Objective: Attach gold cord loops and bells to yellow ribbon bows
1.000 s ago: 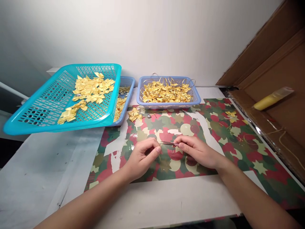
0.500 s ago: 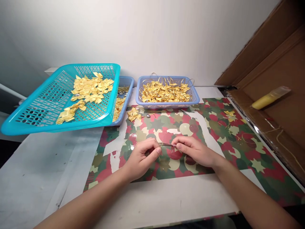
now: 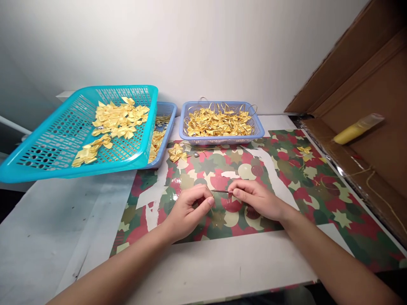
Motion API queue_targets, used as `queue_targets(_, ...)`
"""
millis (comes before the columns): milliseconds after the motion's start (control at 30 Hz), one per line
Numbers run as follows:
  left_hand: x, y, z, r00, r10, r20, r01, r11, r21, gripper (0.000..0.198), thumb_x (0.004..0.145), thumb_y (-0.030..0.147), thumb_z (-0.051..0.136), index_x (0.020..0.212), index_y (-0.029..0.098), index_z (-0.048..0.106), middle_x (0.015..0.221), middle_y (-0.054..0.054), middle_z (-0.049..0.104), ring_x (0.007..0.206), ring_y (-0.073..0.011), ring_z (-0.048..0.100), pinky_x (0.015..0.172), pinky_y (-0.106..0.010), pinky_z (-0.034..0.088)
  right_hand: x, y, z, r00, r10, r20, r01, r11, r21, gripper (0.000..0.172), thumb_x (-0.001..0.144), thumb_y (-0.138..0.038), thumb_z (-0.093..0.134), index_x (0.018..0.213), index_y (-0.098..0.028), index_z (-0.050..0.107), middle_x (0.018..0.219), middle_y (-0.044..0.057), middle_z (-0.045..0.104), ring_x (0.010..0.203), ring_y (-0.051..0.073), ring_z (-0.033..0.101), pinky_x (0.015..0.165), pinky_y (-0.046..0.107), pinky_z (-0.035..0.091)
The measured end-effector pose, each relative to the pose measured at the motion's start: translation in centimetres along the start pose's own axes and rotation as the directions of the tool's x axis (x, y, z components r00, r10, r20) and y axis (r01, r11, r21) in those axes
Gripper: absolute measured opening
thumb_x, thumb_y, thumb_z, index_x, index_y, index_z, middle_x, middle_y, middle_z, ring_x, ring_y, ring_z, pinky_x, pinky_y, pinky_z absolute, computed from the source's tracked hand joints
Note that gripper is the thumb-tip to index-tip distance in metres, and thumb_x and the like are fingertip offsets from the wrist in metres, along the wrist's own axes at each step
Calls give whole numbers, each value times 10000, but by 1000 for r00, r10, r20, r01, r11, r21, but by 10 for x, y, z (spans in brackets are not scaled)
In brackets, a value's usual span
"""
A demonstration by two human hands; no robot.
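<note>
Above the patterned sheet (image 3: 203,231), my left hand (image 3: 193,212) and my right hand (image 3: 254,197) face each other with fingertips pinched. Between them runs a thin, straight dark piece (image 3: 220,191), its right end in my right fingers. Whether it is a slim tool or a taut doubled cord I cannot tell. A fine gold cord (image 3: 212,208) hangs below my left fingertips; the rest is hidden by the fingers. Beyond my hands lies a cluster of yellow ribbon bows (image 3: 177,153), with a small silvery piece (image 3: 196,154) beside it on a thin strand.
A turquoise basket (image 3: 41,173) of yellow bows is propped over a blue basket (image 3: 164,146) at the left. Another blue basket (image 3: 222,139) at the back holds bows with gold cord loops. Cardboard (image 3: 356,97) and a yellow tube (image 3: 358,129) stand right. A loose bow (image 3: 304,149) lies nearby.
My hands stay pinched in nearly the same place. The strands between them look closer together, as one straight line. The whole view has shifted slightly.
</note>
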State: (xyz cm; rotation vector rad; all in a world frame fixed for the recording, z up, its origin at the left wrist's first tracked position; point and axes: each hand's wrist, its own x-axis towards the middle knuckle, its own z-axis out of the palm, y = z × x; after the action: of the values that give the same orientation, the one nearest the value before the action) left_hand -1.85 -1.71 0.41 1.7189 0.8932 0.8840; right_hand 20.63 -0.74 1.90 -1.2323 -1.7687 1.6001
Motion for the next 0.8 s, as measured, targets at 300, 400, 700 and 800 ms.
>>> queue_targets(300,-1,-1,0,999,8,-34,-8,1000,5,278,937,267,476,681,175,534,659,12,513,622,-114,461,587,-234,361,9,12,-3,934,-207,-292,74,911,-407,223,946,-332,466,996,-197,636,905,45,635,852,190,556,751,315,442)
queue_targets(400,-1,-1,-1,993,24,-118,-23,1000,9,285,938,269,473,672,178,522,656,16,497,605,-112,453,574,-236,363,17,22,-9,861,-349,-369,31,762,-647,228,929,-310,501,1004,-178,671,925,82,643,898,238,527,823,391,431)
queue_targets(700,-5,10,-4,907,306,-291,-241,941,238,199,924,152,468,758,193,571,684,10,535,651,-120,505,615,-244,404,4,-2,21,963,82,-258,-15,968,251,415,860,-519,512,852,-159,718,851,102,661,827,229,609,790,396,471)
queue_targets(800,-8,18,-1,874,454,-172,-362,845,393,155,879,122,495,775,188,589,723,-14,545,674,-133,507,618,-256,410,-5,-9,52,919,156,363,-382,583,717,546,830,-603,516,922,-100,708,857,117,686,810,199,650,805,354,477)
